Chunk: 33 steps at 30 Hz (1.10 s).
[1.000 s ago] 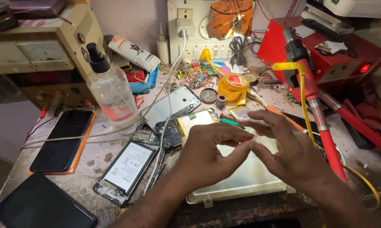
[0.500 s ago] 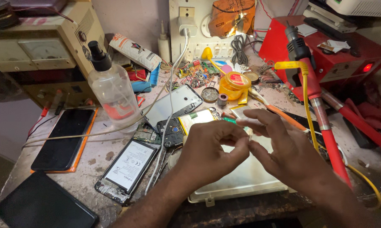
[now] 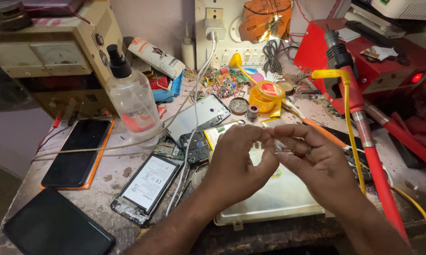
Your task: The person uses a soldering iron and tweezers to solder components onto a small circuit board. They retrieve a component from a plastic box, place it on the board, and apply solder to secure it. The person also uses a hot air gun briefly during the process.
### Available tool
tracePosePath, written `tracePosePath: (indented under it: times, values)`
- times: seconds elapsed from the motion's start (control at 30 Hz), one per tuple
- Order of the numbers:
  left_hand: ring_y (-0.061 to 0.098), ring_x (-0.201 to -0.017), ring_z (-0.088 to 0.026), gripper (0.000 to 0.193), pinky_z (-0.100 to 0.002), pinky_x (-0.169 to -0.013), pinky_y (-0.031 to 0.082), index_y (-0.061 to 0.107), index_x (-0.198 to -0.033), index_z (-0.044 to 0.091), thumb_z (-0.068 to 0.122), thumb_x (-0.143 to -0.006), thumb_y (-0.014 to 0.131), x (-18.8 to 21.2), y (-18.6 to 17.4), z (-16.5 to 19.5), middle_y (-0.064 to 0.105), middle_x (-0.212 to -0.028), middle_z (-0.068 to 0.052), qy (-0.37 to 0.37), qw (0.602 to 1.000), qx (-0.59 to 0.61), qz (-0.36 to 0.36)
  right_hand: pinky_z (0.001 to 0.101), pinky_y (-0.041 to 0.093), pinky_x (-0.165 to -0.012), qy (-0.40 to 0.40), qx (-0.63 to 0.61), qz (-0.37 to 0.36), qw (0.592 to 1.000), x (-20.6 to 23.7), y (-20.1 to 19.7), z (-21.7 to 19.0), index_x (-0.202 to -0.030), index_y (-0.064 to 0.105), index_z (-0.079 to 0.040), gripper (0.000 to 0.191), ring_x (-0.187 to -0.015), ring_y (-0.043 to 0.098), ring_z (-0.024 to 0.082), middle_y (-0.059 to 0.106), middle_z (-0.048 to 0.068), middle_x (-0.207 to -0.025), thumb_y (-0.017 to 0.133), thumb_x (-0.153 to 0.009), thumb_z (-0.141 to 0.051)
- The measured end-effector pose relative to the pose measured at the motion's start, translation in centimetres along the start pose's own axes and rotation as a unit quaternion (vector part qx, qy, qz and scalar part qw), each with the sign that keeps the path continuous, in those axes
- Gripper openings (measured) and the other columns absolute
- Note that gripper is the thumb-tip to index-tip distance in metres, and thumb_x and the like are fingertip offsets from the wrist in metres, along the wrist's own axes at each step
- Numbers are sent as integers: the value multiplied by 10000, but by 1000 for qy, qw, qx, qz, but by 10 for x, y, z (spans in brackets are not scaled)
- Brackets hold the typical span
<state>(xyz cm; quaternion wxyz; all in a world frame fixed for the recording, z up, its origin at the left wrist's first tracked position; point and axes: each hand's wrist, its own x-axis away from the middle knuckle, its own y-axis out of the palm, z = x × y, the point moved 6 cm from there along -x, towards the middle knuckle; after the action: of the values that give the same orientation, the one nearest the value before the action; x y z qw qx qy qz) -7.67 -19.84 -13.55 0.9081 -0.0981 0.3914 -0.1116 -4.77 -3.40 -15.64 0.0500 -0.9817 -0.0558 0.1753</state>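
Note:
My left hand (image 3: 234, 165) and my right hand (image 3: 319, 163) meet fingertip to fingertip over a pale plastic tray (image 3: 274, 205). Between the fingertips both pinch a small shiny piece (image 3: 277, 147); it is too small to tell what it is. A ring sits on one finger of my right hand. Just left of my left hand lie a small circuit board (image 3: 194, 144) and an opened phone (image 3: 149, 186) with its battery showing.
A clear spray bottle (image 3: 132, 106), a beige power supply (image 3: 47, 61), a phone back cover (image 3: 201, 113), two black phones (image 3: 78, 151) (image 3: 52, 226), a yellow tin (image 3: 267, 92), a red tool handle with hose (image 3: 364, 137) and a red station (image 3: 392, 56) crowd the bench.
My right hand's fingers, spread a second ago, have curled in. Both hands have drawn together into a pinch and shifted slightly toward me.

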Motion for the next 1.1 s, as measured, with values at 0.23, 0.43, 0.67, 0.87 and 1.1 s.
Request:
tracePosePath:
  times: [0.23, 0.43, 0.67, 0.87, 1.1]
  values:
    - [648, -742, -260, 141, -454, -755, 435, 678, -866, 95, 210, -805, 731, 1, 0, -2, 640, -693, -60, 35, 994, -96, -31, 384, 548, -990, 95, -147, 40, 984, 2, -12, 16, -1349, 611, 60, 397, -1137, 682, 240, 710, 176, -1232, 565, -963, -19]
    - [651, -832, -266, 193, -486, -843, 416, 630, -914, 102, 217, -787, 717, 3, 3, 5, 659, -822, -56, 109, 980, -157, -51, 417, 592, -913, 147, -187, 107, 965, 1, -23, 30, -1263, 635, 89, 309, -991, 719, 291, 736, 212, -1095, 558, -983, -17]
    - [599, -867, -274, 256, -422, -754, 450, 618, -920, 56, 201, -746, 736, 9, 12, 17, 605, -901, -98, 230, 921, -307, -70, 345, 603, -889, 199, -230, 114, 946, -8, -16, 42, -1278, 590, 35, 309, -962, 706, 207, 730, 138, -1106, 548, -980, -35]
    - [599, -933, -212, 204, -337, -771, 472, 657, -955, 48, 167, -793, 691, 22, 24, 27, 612, -983, -71, 332, 811, -476, -68, 300, 573, -922, 240, -237, 93, 937, -17, -9, 42, -1310, 591, 12, 394, -994, 728, 131, 750, 97, -1168, 536, -920, -8]
    - [624, -936, -270, 146, -404, -821, 500, 669, -970, 38, 107, -844, 691, 13, 16, 9, 641, -963, -99, 248, 906, -337, -72, 349, 589, -931, 183, -184, 79, 963, -27, -20, 45, -1311, 635, 17, 381, -937, 698, 165, 703, 100, -1062, 639, -929, 13]
